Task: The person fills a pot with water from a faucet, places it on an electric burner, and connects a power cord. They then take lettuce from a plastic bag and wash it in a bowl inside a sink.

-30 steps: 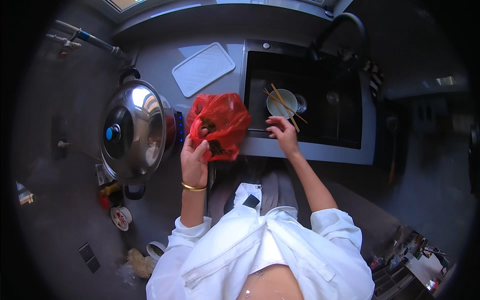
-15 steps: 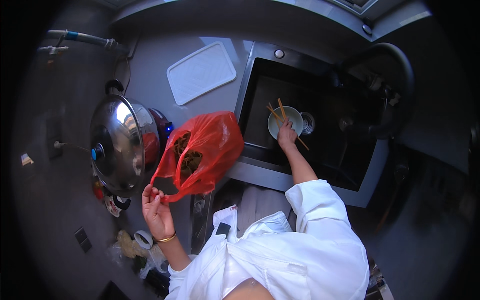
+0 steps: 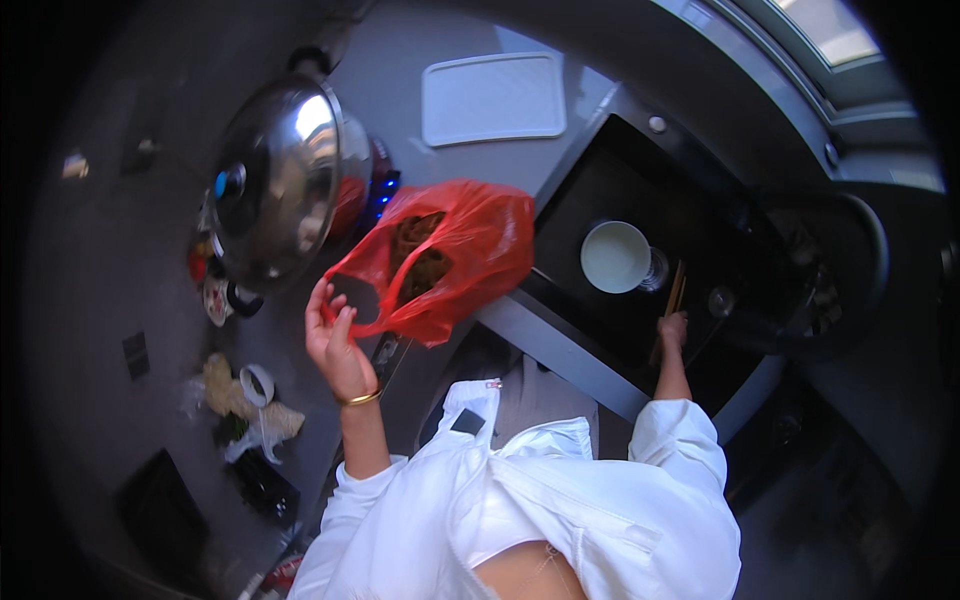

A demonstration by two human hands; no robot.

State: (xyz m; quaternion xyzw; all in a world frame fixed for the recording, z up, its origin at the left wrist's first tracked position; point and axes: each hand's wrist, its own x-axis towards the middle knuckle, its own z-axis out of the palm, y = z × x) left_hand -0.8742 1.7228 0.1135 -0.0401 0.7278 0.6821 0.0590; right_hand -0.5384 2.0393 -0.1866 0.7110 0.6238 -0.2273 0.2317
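Note:
My left hand (image 3: 340, 345) is closed on the handle loop of a red plastic bag (image 3: 480, 240), which rests on the counter by the sink's left edge. Through the bag's mouth some brown, crinkled contents (image 3: 418, 255) show; I cannot tell what they are. Inside the dark sink (image 3: 580, 320), my right hand (image 3: 672, 330) grips a bunch of wooden chopsticks (image 3: 679, 285), their ends pointing away from me. To the left of that hand sits a pale round bowl (image 3: 615, 257), next to the drain (image 3: 655, 270); nothing shows inside it.
A large lidded steel pot (image 3: 275, 185) stands left of the bag on a cooker with blue lights. A white rectangular tray or lid (image 3: 494, 98) lies behind the bag. The black faucet (image 3: 875, 240) arches at the sink's right. Bagged food (image 3: 260, 410) lies at the left.
My right hand has moved rightward from the bowl, taking the chopsticks out of it. My left hand keeps hold of the bag. The whole view has turned.

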